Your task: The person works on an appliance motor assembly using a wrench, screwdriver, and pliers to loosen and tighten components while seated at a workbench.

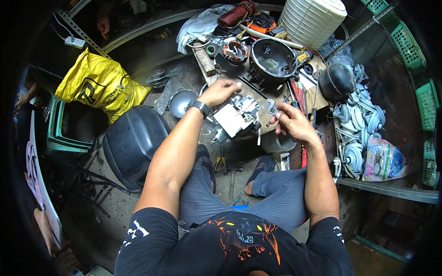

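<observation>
My left hand [220,93], with a black watch at the wrist, is curled just above a pale rectangular metal assembly [232,119] with dark fittings. Its fingertips are pinched; what they hold, if anything, is too small to make out. My right hand [294,123] grips a small silver metal bracket [271,107] to the right of the assembly, with its fingers curled around the lower part. A dark rod [251,86] lies just beyond both hands, and a silver bowl [180,105] sits left of my left wrist.
A cluttered board [316,102] carries tools, a black round housing [271,57] and motor parts. Several white discs [359,119] are piled at right. A yellow sack [87,80] and black case [131,142] stand at left. Pliers [221,163] lie between my feet. Someone's skin [42,223] shows at far left.
</observation>
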The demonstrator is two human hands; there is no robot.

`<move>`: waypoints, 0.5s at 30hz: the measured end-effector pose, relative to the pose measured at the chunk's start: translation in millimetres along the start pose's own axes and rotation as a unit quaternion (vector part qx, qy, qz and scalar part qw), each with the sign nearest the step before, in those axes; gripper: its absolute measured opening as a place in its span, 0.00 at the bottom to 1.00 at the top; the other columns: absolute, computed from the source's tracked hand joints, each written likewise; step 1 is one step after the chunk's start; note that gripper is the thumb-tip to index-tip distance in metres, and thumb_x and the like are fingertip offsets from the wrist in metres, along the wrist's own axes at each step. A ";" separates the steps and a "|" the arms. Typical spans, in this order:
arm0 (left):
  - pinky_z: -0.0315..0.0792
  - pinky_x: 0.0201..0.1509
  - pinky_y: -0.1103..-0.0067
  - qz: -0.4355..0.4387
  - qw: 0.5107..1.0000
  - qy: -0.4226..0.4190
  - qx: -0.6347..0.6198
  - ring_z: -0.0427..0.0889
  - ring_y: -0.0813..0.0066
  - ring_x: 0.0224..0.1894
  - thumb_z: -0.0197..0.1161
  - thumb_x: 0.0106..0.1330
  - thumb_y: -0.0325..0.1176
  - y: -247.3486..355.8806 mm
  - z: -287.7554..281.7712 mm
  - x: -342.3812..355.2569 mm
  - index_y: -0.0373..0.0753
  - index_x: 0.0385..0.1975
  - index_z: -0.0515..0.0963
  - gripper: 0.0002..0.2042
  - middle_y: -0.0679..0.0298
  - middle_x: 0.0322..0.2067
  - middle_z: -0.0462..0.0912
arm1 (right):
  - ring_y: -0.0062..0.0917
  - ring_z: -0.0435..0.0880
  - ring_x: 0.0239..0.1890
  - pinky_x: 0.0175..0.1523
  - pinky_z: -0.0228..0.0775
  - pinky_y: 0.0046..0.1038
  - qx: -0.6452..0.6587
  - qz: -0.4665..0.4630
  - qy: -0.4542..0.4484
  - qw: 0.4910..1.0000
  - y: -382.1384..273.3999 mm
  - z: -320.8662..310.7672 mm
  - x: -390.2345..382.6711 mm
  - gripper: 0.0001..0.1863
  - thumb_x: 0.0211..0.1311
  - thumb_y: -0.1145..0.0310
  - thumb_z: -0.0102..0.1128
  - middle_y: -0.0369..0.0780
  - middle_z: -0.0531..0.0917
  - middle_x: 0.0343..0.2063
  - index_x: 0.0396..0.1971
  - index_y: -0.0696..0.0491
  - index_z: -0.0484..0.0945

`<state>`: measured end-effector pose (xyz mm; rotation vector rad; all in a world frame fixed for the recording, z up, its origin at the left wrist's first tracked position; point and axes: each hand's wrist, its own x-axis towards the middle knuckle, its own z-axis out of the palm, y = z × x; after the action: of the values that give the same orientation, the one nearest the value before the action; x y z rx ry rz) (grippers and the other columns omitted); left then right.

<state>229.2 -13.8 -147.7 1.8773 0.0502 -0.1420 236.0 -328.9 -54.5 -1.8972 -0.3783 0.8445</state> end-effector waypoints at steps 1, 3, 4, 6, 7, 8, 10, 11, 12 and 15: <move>0.76 0.54 0.74 0.026 0.999 0.031 0.008 0.86 0.72 0.46 0.64 0.76 0.50 3.8 -4.8 -4.1 0.35 0.49 0.87 0.22 0.61 0.43 0.91 | 0.19 0.84 0.27 0.33 0.76 0.24 -0.054 -0.014 -0.004 0.998 -7.5 -1.7 -0.6 0.22 0.79 0.70 0.50 0.42 0.87 0.39 0.65 0.66 0.70; 0.78 0.56 0.69 0.066 0.983 0.110 0.128 0.87 0.58 0.48 0.63 0.75 0.45 36.2 -6.5 -16.2 0.35 0.48 0.87 0.18 0.54 0.43 0.90 | 0.29 0.89 0.30 0.38 0.79 0.32 -0.164 0.014 0.004 0.986 -29.8 -5.4 -7.0 0.16 0.77 0.67 0.54 0.46 0.89 0.32 0.56 0.61 0.78; 0.77 0.57 0.67 0.119 0.975 0.112 0.150 0.86 0.56 0.49 0.64 0.74 0.43 48.7 -7.1 -23.4 0.36 0.47 0.87 0.16 0.54 0.43 0.89 | 0.36 0.88 0.29 0.37 0.77 0.36 -0.278 -0.063 0.004 0.958 -29.6 -11.3 -3.0 0.16 0.77 0.65 0.56 0.47 0.88 0.30 0.54 0.60 0.78; 0.75 0.59 0.65 0.196 0.965 0.099 0.146 0.82 0.55 0.51 0.65 0.71 0.38 59.6 -0.6 -36.3 0.37 0.43 0.86 0.11 0.55 0.43 0.86 | 0.56 0.84 0.34 0.40 0.73 0.49 -0.441 -0.141 0.000 0.886 -50.6 -12.4 -2.8 0.14 0.76 0.62 0.60 0.55 0.84 0.29 0.48 0.58 0.78; 0.73 0.61 0.65 0.227 0.956 0.083 0.167 0.81 0.55 0.52 0.65 0.70 0.37 62.6 1.6 -39.8 0.38 0.44 0.86 0.11 0.56 0.44 0.86 | 0.57 0.83 0.35 0.40 0.73 0.52 -0.479 -0.145 -0.016 0.865 -57.2 -12.3 2.2 0.12 0.75 0.63 0.59 0.56 0.84 0.30 0.46 0.58 0.78; 0.74 0.60 0.65 0.246 0.947 0.090 0.186 0.82 0.56 0.51 0.65 0.71 0.36 61.7 3.4 -42.5 0.38 0.44 0.86 0.10 0.57 0.44 0.86 | 0.56 0.84 0.35 0.41 0.74 0.52 -0.516 -0.160 -0.030 0.841 -67.6 -10.2 6.5 0.11 0.74 0.65 0.59 0.55 0.85 0.29 0.46 0.57 0.77; 0.74 0.60 0.66 0.258 0.941 0.088 0.202 0.83 0.58 0.51 0.65 0.72 0.35 56.4 6.9 -40.1 0.39 0.45 0.86 0.09 0.59 0.44 0.87 | 0.53 0.86 0.36 0.44 0.78 0.51 -0.593 -0.185 -0.040 0.782 -85.0 -4.8 13.0 0.09 0.71 0.67 0.59 0.54 0.85 0.29 0.45 0.55 0.77; 0.74 0.60 0.66 0.262 0.940 0.086 0.199 0.83 0.58 0.51 0.65 0.72 0.35 56.0 9.6 -38.7 0.38 0.45 0.86 0.09 0.59 0.44 0.87 | 0.49 0.88 0.37 0.44 0.81 0.49 -0.643 -0.187 -0.052 0.741 -88.4 -3.6 17.9 0.10 0.71 0.66 0.58 0.51 0.87 0.30 0.46 0.54 0.77; 0.74 0.60 0.66 0.266 0.940 0.084 0.196 0.83 0.58 0.51 0.65 0.72 0.35 55.5 13.1 -37.7 0.38 0.45 0.86 0.09 0.59 0.44 0.87 | 0.47 0.89 0.36 0.43 0.81 0.48 -0.669 -0.184 -0.063 0.717 -92.2 -2.8 20.9 0.10 0.71 0.65 0.58 0.49 0.87 0.30 0.46 0.53 0.78; 0.74 0.61 0.66 0.262 0.946 0.073 0.177 0.84 0.58 0.53 0.65 0.71 0.35 57.2 22.6 -36.7 0.38 0.45 0.86 0.10 0.58 0.45 0.87 | 0.40 0.92 0.33 0.38 0.85 0.43 -0.737 -0.214 -0.055 0.639 -96.8 1.3 28.3 0.13 0.72 0.67 0.51 0.45 0.89 0.27 0.47 0.46 0.85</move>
<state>197.2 -51.5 -95.8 2.1891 -0.3957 0.3796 264.7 -266.4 19.2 -2.9191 -1.9856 0.1629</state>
